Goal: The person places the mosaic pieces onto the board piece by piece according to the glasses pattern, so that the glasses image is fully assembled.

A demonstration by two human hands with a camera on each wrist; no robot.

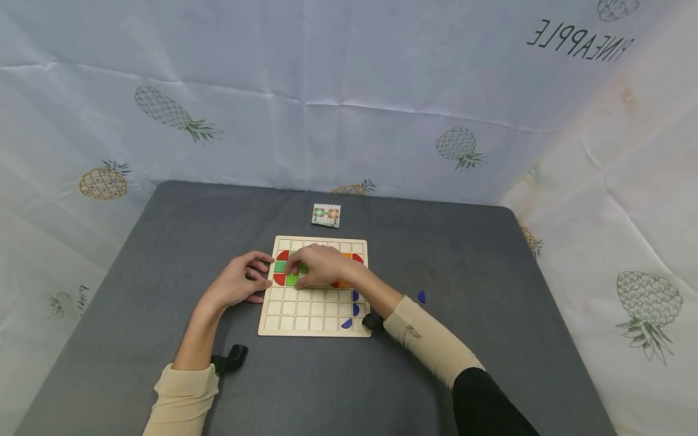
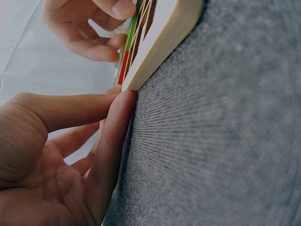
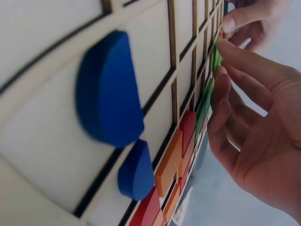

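On the grey table lies a pale wooden grid board (image 1: pixel 305 309). Red pieces with curved edges (image 1: pixel 279 279) and green squares (image 1: pixel 291 280) fill cells in its upper rows, beside orange pieces (image 3: pixel 169 162) partly hidden under my right arm. My right hand (image 1: pixel 322 266) is over these rows, its fingertips touching the green pieces (image 3: pixel 216 55) at the left side. The thumb and a finger of my left hand (image 1: pixel 240 281) touch the board's left edge (image 2: pixel 136 77). Blue half-circle pieces (image 1: pixel 355 309) lie on the lower right cells.
A small pattern card (image 1: pixel 326 215) lies behind the board. One loose blue half-circle (image 1: pixel 422 297) is on the table to the right. Black wrist cameras (image 1: pixel 231 358) sit at both wrists. A pineapple-print curtain (image 1: pixel 327 139) hangs behind the table.
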